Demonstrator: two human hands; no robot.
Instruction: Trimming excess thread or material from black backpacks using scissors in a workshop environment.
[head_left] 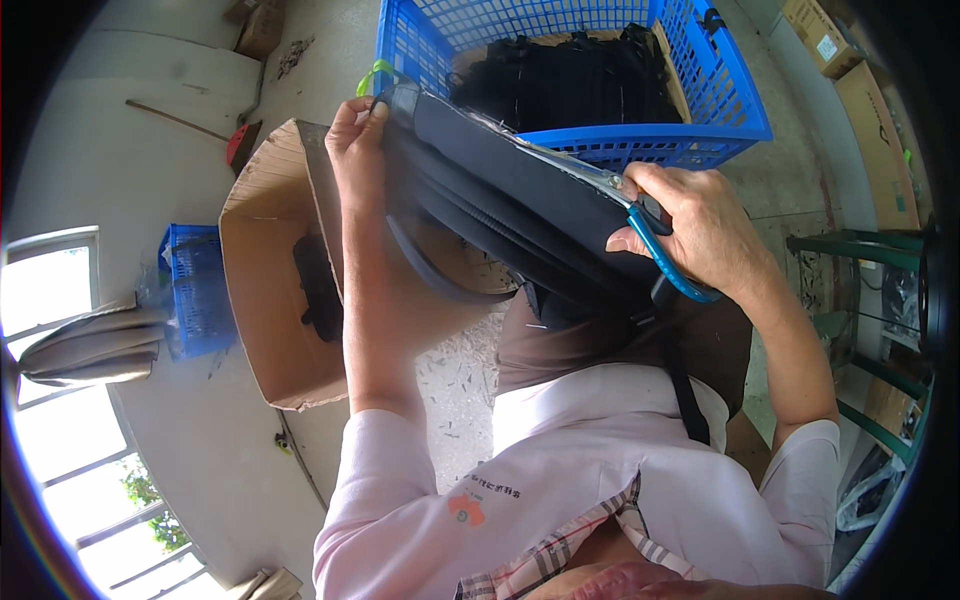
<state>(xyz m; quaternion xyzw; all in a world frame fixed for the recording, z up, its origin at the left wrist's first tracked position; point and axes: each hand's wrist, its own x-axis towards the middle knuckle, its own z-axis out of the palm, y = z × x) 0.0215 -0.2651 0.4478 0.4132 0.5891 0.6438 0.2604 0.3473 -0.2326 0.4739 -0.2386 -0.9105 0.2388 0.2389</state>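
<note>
Hands at work on a dark bag (520, 200), head view. Left hand (355, 150): its grip is closed narrowly on the far upper corner of the bag, fingers curled over the edge and thumb beneath, next to a small yellow-green loop (372, 75). Right hand (700, 225): its grip is closed on a pair of scissors with blue handles (668, 265), fingers through the handle loops; the blades lie along the bag's upper edge, where a strip of clear plastic (560, 160) shows. The bag is held off the lap, slanting from the left hand down to the right hand, with a curved black strap (440, 280) hanging below it and another strap (688, 395) running down across the pink shirt.

Beyond the bag stands a blue plastic basket (720, 105) filled with dark pieces. To the left, on the concrete floor (150, 160), an open cardboard box (270, 300) holds a black item (318, 290); a smaller blue basket (195, 290) sits just beside the box.
</note>
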